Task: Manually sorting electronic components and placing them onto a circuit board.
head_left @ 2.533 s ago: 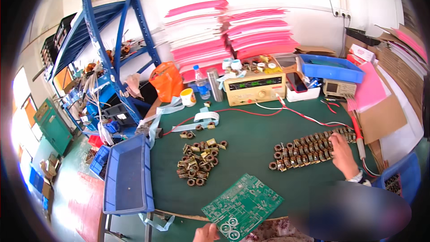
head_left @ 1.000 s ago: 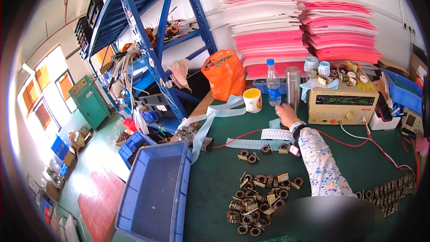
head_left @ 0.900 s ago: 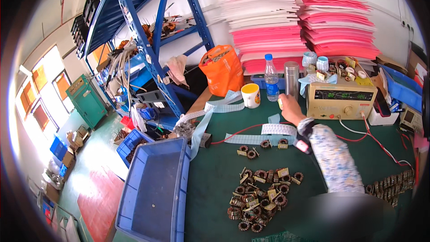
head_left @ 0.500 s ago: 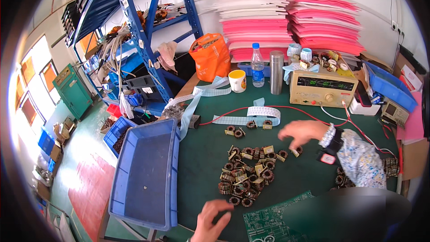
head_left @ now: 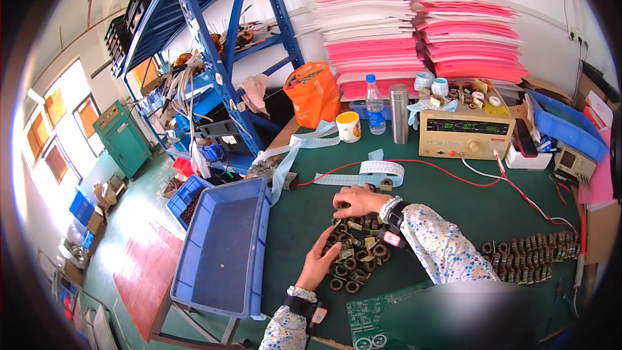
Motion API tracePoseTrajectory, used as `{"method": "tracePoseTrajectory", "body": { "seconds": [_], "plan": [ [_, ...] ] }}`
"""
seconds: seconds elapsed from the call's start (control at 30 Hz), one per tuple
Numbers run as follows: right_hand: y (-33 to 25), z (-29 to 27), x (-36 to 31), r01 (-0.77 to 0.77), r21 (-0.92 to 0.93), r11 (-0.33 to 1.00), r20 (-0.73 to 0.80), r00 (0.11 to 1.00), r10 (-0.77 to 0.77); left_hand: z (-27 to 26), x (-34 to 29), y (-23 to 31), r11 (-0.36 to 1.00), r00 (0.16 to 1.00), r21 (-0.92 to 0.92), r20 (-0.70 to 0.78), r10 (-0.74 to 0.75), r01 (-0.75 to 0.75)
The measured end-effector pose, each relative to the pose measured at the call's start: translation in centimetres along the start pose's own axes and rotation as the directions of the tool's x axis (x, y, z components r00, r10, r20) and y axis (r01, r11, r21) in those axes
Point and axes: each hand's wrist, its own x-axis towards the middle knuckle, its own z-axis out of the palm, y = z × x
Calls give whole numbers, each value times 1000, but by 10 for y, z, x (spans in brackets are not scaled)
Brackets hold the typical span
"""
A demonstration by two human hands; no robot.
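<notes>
The loose coils [head_left: 360, 263] lie in a pile on the green tabletop [head_left: 466, 204], to the right of the blue bin [head_left: 223, 236]. The left hand [head_left: 315, 267] is at the left edge of this pile; its fingers are spread, the thumb is well apart from them, and they grip nothing that I can see. The right hand [head_left: 357, 200] is over the far left part of the pile, with fingers bent downward; whether they have hold of a coil, I cannot tell. Just behind it lies curled tape [head_left: 383, 168]. The board [head_left: 369, 308] lies near the pile, on its near side, partly under a blurred patch. Farther right, coil rows [head_left: 528, 258] stand close together.
</notes>
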Motion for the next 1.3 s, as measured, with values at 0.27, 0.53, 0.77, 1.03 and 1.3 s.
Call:
{"method": "tracePoseTrajectory", "body": {
  "seconds": [0.27, 0.53, 0.77, 1.03, 1.3],
  "plan": [
    [-2, -8, -73, -137, 66, 988, 76, 988, 131, 18, 3, 18, 999, 1000, -34, -18, -1, 0],
    [-1, -17, -142, -229, -45, 972, 280, 932, 232, 55, 1, 20, 996, 982, 2, 170, 88, -90],
    [6, -63, -132, -119, -87, 989, 41, 992, 123, 68, 12, 24, 990, 952, 97, 298, 73, -106],
    [53, -19, -62, -224, -245, 943, -193, 965, 178, 74, 22, 16, 974, 957, 0, 181, 225, -229],
    [11, -22, -131, -80, -203, 976, 2, 997, 82, 30, 51, -20, 898, 949, 396, -160, 271, -190]
  ]
}}
